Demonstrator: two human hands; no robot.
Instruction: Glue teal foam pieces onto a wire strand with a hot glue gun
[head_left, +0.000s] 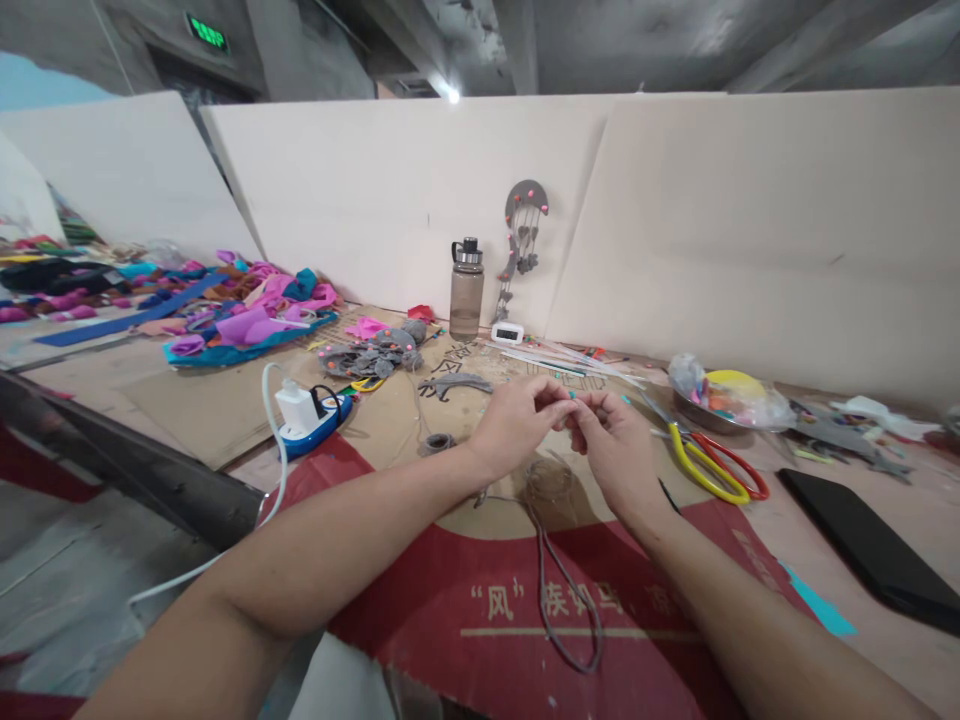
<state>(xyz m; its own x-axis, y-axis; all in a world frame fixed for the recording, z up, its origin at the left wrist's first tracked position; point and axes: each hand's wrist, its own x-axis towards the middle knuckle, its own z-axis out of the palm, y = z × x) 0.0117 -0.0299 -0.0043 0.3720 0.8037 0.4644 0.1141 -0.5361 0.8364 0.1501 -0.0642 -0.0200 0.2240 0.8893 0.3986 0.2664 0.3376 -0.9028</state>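
My left hand (517,425) and my right hand (611,440) meet over the middle of the cardboard, thumbs and forefingers pinched together. A tiny teal piece (572,394) shows between the fingertips; its kind is too small to tell. Beneath the hands lies a loose coil of thin cord (551,478), and a grey cord loop (570,610) trails toward me over the red print. Behind my left hand rests a grey curved felt-like piece (459,383). A small dark roll (439,442) sits beside my left wrist.
Scissors (712,465) with yellow and red handles and a black phone (862,540) lie at right, near a metal bowl (712,415). A bottle (466,295) stands behind, by a hanging grey crescent ornament (527,205). Left are a power strip (319,425) and coloured fabric scraps (255,325).
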